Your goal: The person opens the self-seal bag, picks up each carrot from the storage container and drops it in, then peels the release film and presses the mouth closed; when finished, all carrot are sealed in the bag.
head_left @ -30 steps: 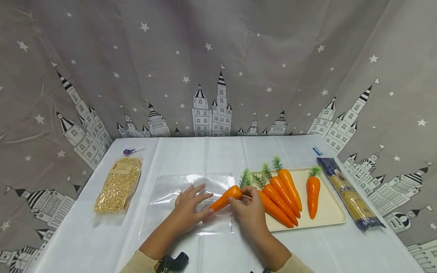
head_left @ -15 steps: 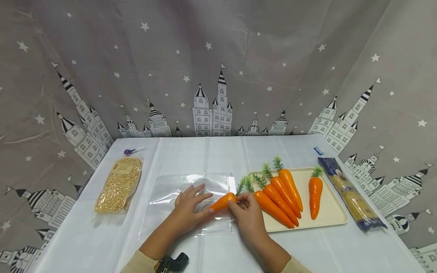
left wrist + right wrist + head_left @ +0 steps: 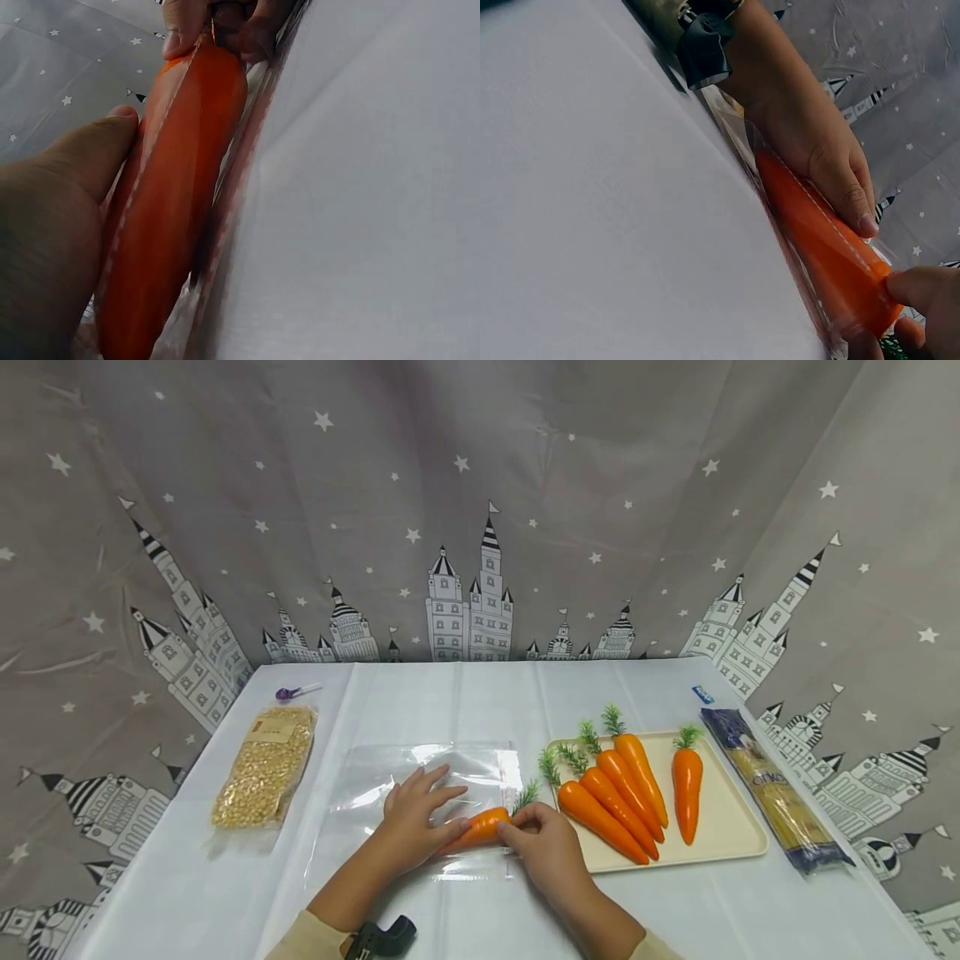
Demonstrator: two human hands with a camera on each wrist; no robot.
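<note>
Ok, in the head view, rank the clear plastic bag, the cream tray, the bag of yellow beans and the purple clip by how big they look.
1. Cream tray and clear plastic bag: too alike to rank.
2. Bag of yellow beans.
3. Purple clip, smallest, though it lies farthest away.

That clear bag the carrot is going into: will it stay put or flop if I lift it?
The clear bag looks thin and creased, so it will probably sag. Its glossy film may slide on the tablecloth. The carrot would likely weigh one end down.
</note>
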